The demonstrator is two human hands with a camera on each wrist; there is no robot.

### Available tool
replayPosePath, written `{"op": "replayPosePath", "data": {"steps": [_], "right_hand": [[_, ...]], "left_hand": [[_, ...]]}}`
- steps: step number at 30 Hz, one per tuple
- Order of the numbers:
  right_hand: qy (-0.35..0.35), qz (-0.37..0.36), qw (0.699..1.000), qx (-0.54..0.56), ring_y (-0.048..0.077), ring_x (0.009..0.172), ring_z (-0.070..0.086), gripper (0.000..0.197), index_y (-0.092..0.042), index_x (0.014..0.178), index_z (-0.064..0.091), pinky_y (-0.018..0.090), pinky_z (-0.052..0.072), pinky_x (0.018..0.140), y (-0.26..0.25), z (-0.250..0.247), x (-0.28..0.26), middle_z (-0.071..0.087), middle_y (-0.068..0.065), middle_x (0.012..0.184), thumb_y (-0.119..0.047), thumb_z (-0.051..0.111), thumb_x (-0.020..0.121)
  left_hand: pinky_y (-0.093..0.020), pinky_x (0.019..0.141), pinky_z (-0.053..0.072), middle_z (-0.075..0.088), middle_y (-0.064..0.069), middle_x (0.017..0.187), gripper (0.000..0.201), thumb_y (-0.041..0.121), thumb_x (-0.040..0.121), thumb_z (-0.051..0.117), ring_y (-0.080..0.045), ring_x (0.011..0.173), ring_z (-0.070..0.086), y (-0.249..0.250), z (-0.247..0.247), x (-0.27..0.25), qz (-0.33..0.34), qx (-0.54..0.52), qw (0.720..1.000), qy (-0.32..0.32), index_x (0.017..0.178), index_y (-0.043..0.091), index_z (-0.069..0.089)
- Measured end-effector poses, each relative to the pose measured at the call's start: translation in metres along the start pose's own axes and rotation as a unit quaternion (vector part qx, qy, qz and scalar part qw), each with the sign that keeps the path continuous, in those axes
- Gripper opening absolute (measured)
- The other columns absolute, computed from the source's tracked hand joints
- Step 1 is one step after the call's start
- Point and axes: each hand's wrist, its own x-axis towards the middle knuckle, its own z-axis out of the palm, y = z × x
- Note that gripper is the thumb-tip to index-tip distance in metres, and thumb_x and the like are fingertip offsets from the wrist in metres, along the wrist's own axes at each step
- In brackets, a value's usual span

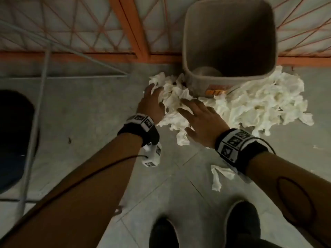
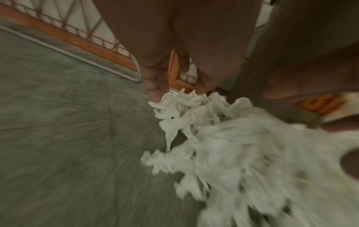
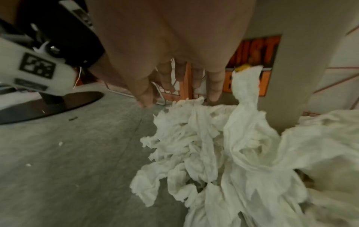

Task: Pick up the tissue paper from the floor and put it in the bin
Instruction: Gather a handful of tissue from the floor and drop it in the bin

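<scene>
A heap of crumpled white tissue paper (image 1: 250,106) lies on the grey floor against the front and right side of a beige bin (image 1: 188,51) with an orange label (image 3: 250,66). The bin stands upright and open. My left hand (image 1: 152,97) touches the heap's left edge with straight fingers (image 2: 155,92) on the tissue paper (image 2: 233,145). My right hand (image 1: 195,115) hovers spread over the middle of the heap, its fingers (image 3: 213,86) just above the tissue paper (image 3: 223,145). Neither hand holds anything. One loose tissue (image 1: 220,176) lies apart, under my right forearm.
A chair with a dark blue seat (image 1: 12,140) and grey metal legs (image 1: 35,113) stands at the left. An orange-framed grille (image 1: 134,33) runs behind the bin. My dark shoes (image 1: 164,233) are at the bottom edge. Small paper scraps (image 3: 60,143) dot the floor.
</scene>
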Motion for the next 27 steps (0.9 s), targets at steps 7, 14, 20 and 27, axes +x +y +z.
{"op": "replayPosePath", "data": {"steps": [7, 14, 20, 27], "right_hand": [[-0.009, 0.087, 0.995, -0.040, 0.035, 0.130, 0.039, 0.051, -0.031, 0.140, 0.042, 0.051, 0.048, 0.094, 0.017, 0.044, 0.039, 0.034, 0.006, 0.151, -0.028, 0.055, 0.090], [0.045, 0.090, 0.993, 0.067, 0.035, 0.114, 0.049, 0.033, -0.014, 0.117, 0.065, 0.045, 0.049, 0.089, 0.028, 0.044, 0.029, 0.056, 0.012, 0.119, -0.011, 0.050, 0.089], [0.104, 0.209, 0.956, 0.178, 0.037, 0.101, 0.053, 0.049, -0.001, 0.096, 0.065, 0.038, 0.042, 0.086, 0.026, 0.028, 0.002, 0.057, 0.018, 0.109, -0.038, 0.034, 0.087], [0.153, 0.233, 0.944, 0.176, 0.042, 0.100, 0.056, 0.033, -0.004, 0.111, 0.055, 0.042, 0.048, 0.082, 0.032, 0.030, -0.017, 0.057, 0.020, 0.114, 0.001, 0.051, 0.078]], "left_hand": [[-0.034, 0.102, 0.042, 0.042, -0.008, 0.150, 0.058, 0.016, 0.093, 0.055, -0.026, 0.131, 0.049, -0.018, 0.035, 0.049, 0.020, 0.016, 1.000, -0.008, 0.147, 0.031, 0.037], [-0.031, 0.094, 0.050, 0.066, -0.011, 0.115, 0.034, 0.010, 0.087, 0.055, -0.026, 0.105, 0.064, -0.022, 0.034, 0.031, 0.086, -0.088, 0.983, 0.137, 0.116, 0.021, 0.069], [-0.025, 0.086, 0.040, 0.060, -0.016, 0.101, 0.032, 0.024, 0.088, 0.039, -0.020, 0.092, 0.055, -0.014, 0.007, -0.002, 0.020, -0.218, 0.954, 0.207, 0.093, 0.008, 0.066], [-0.020, 0.088, 0.041, 0.061, -0.013, 0.112, 0.023, 0.025, 0.086, 0.069, -0.023, 0.103, 0.060, 0.001, 0.029, 0.000, 0.025, -0.144, 0.978, 0.150, 0.095, 0.005, 0.067]]}}
